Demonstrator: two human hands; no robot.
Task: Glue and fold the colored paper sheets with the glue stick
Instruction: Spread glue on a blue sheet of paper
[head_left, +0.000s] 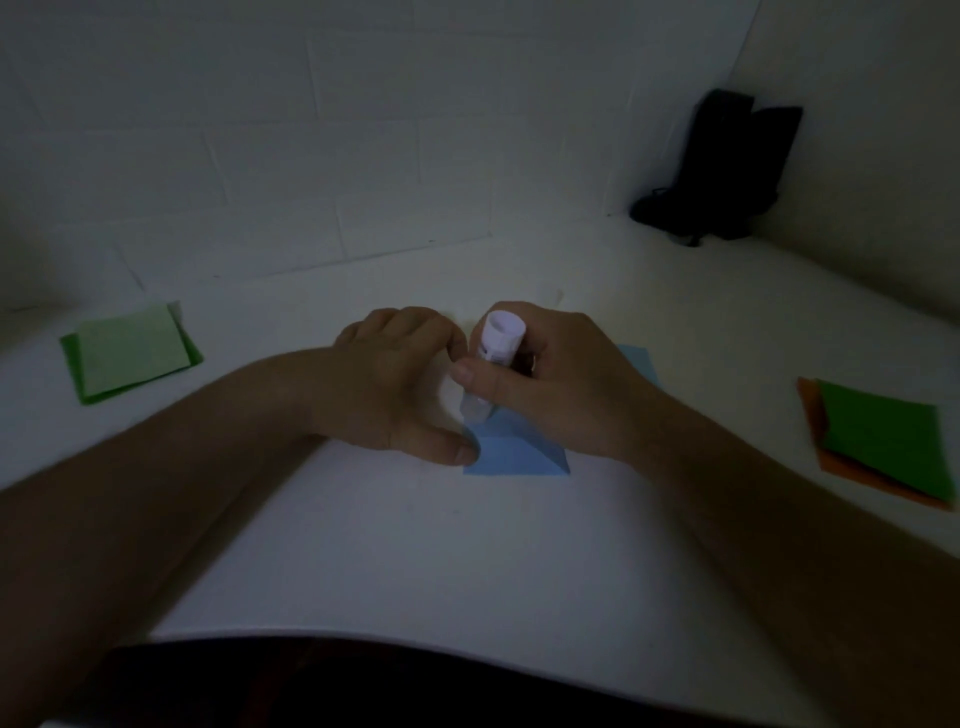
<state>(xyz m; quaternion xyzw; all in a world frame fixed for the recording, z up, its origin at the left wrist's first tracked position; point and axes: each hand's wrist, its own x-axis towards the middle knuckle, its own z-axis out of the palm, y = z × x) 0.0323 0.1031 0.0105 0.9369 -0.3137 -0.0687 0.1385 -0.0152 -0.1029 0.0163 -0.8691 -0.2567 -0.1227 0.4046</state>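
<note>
Landmark: the blue paper sheet (511, 457) lies on the white table (395, 561), straight ahead of the person; every place below is told from it.
Sheet state: a diagonal crease shows on its near part, so it looks partly folded; its far right corner peeks out past the right wrist.
Right hand: the right hand (566, 384) is wrapped round the glue stick (491, 364), thumb across the barrel, with the stick upright and slightly tilted and its lower end down over the sheet's left part. Whether the tip touches the paper I cannot tell.
Left hand: the left hand (400, 384) sits at the sheet's left edge, thumb tip pressing the near left corner; the fingers are curled and grasp nothing I can see.
Light green and green stack (130, 351): well to the left of the blue sheet.
Green-on-orange stack (883, 441): well to the right of it.
Black object (727, 166): far behind and to the right, in the corner; what it is I cannot tell.
Step in hand: probably spreading glue along a flap before pressing it shut.
Risk, slip: with one thumb alone pinning it, a drag of the stick could skew or wrinkle the sheet.
Risk, overrun: so near the edge, a stroke may run off and smear the table, sticking the paper down.
Risk, light: the scene is dim, so bare patches could go unnoticed and the fold may not hold.
</note>
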